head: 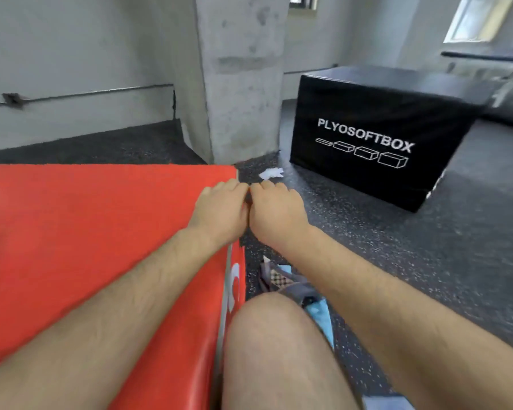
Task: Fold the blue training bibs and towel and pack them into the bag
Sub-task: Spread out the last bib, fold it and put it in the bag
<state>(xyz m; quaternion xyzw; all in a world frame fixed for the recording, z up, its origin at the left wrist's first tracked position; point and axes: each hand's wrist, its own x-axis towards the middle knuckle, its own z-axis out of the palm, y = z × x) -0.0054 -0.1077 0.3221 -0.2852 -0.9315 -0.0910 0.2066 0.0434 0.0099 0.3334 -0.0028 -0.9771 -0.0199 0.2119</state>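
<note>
Just beyond the corner of the red padded box [86, 232], the person's left hand [219, 208] and right hand [274, 211] meet knuckle to knuckle, fingers curled under. Whether they pinch anything stays hidden. Crumpled light blue cloth [323, 318], possibly a bib, lies on the floor behind them, under the right forearm, so the right hand is nearer.

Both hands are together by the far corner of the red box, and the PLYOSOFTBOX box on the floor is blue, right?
No. The PLYOSOFTBOX box is black, not blue, as the head view shows. The left hand and right hand are together by the far corner of the red box.
</note>
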